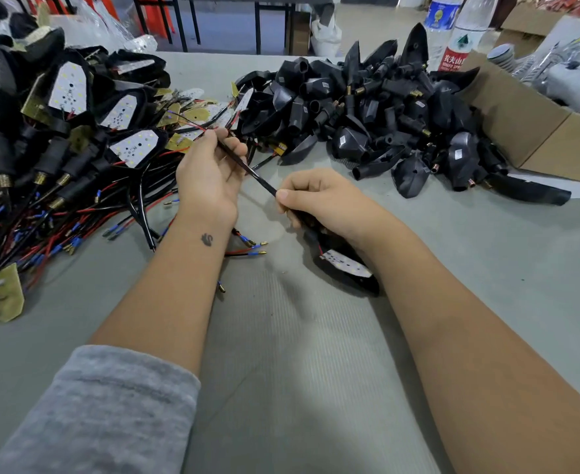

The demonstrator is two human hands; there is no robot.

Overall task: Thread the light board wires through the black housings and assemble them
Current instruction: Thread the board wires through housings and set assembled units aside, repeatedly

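Note:
My left hand [210, 172] pinches a black-sleeved wire [252, 172] that runs taut down to my right hand [319, 200]. Red and black strands [186, 120] stick out past my left fingers. My right hand grips the stem of a black housing [346, 275] whose body hangs below my wrist. A white light board [345, 263] sits in that housing. Empty black housings [384, 114] are heaped at the back right. Assembled housings with boards and wires [69, 131] are piled on the left.
The grey table [298, 354] spreads out in front of me. A cardboard box [534, 131] stands at the right. Two water bottles [452, 29] stand behind the housing pile. Loose wire ends with blue terminals [251, 248] lie between my forearms.

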